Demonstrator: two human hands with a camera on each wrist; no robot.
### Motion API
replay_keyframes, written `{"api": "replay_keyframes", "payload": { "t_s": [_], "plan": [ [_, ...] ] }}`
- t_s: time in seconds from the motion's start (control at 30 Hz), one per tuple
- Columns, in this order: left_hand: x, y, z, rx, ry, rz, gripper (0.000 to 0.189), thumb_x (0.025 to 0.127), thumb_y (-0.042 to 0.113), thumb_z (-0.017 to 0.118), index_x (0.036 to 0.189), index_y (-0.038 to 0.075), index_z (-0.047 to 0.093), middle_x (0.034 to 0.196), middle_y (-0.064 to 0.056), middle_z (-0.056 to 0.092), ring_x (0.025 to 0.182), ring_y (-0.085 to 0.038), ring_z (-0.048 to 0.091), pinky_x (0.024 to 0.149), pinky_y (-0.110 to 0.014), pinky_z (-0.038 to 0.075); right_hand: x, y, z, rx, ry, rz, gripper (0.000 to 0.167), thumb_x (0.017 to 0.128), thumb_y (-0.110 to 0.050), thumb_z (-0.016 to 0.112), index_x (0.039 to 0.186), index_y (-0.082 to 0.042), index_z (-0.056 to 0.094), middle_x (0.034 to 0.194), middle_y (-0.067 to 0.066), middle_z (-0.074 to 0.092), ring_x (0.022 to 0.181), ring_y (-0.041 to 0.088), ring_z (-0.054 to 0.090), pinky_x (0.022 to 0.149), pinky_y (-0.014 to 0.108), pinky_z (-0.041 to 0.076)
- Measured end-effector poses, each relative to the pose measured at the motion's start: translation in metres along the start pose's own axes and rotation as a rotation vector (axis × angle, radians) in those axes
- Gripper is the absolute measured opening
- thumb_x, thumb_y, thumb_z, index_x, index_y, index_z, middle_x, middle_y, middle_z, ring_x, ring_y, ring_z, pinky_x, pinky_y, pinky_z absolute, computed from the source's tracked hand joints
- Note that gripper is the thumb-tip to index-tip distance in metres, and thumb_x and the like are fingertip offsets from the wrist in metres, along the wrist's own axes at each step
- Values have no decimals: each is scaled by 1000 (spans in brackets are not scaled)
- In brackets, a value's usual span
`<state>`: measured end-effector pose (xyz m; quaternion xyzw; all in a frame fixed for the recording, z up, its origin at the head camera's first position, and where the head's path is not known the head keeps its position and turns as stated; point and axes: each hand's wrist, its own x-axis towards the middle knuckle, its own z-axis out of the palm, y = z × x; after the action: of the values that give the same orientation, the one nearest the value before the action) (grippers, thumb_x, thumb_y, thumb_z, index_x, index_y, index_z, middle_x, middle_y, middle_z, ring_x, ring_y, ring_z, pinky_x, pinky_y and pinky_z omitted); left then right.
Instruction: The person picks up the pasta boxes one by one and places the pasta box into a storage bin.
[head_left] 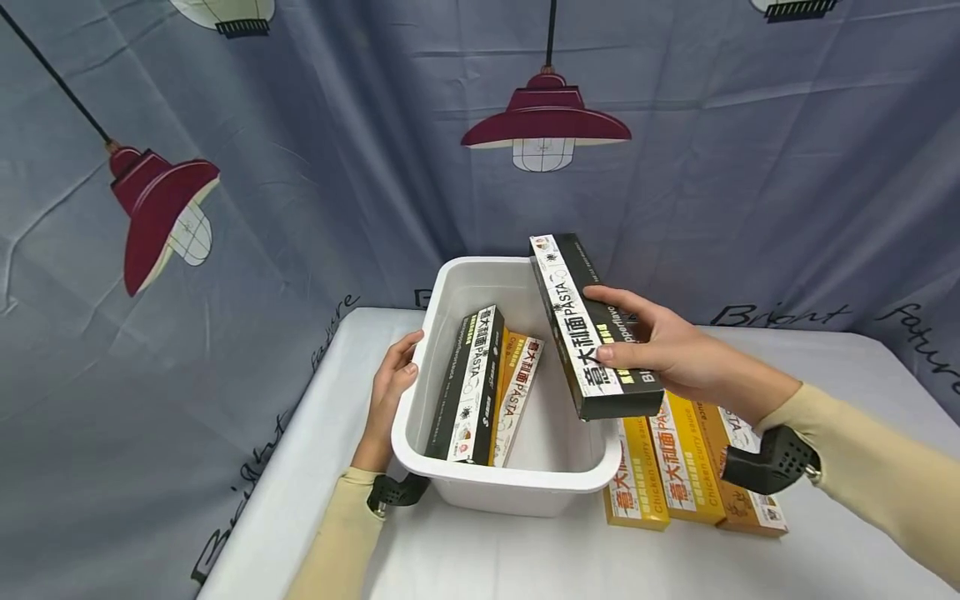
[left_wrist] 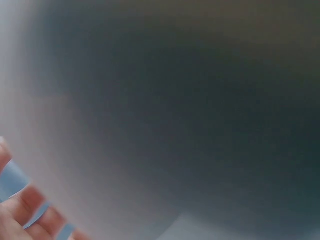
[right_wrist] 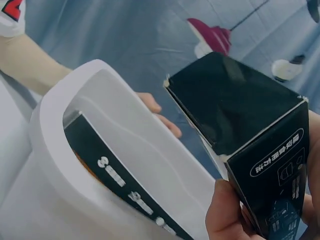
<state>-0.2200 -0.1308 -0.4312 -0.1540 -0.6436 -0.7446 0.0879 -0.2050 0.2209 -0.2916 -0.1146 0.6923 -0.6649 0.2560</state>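
Black pasta box [head_left: 562, 312], one: held at the lower half of its length in the right grip [head_left: 645, 337], raised over the right side of the bin [head_left: 510, 477]; pinched between thumb and fingers; tilted, far end near the back rim.

Right arm: extended inward from the right, wrist roughly level with the box's near end. Left grip [head_left: 384, 400]: rested against the bin's outer left wall, fingers relaxed and slightly bent.

Bin contents: second black box [head_left: 468, 387], laid lengthwise along the left wall; orange box [head_left: 517, 396], laid beside it, partly covered. Bin floor is exposed between the orange box and the right wall.

Outside, right: two yellow boxes [head_left: 637, 492] and a brown box [head_left: 738, 500], laid side by side on the desk [head_left: 495, 558], near the bin.
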Motion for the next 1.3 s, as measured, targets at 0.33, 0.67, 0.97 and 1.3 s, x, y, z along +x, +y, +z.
{"api": "replay_keyframes", "payload": {
  "t_s": [0.33,0.67,0.97,1.3],
  "plan": [
    [0,-1,1,22,14,16,59,94,16,43,150,-5,40,146,-30,46,120,-12,58,95,-23,52,36,1,50,6,-18,58,94,90,-4,72,164,-18,16,122,17,60,94,20,74,84,42,62],
    [-2,-5,-1,-3,2,-2,60,94,17,43,150,-3,40,147,-29,46,124,-17,57,97,-25,51,65,18,91,-41,-10,142,91,89,-7,74,162,-16,21,122,21,62,86,21,75,78,43,63],
    [2,-3,0,10,4,8,59,94,18,43,149,-5,41,146,-32,46,121,-11,57,97,-23,51,77,27,105,-57,-9,184,85,89,-11,74,159,-16,27,126,21,60,85,24,76,74,43,63],
    [2,-5,0,0,3,20,61,93,19,43,149,-5,40,143,-31,47,117,-11,58,94,-23,51,81,32,108,-316,-42,205,81,89,-23,75,158,-21,32,111,20,65,58,20,68,55,37,60]
  ]
}}
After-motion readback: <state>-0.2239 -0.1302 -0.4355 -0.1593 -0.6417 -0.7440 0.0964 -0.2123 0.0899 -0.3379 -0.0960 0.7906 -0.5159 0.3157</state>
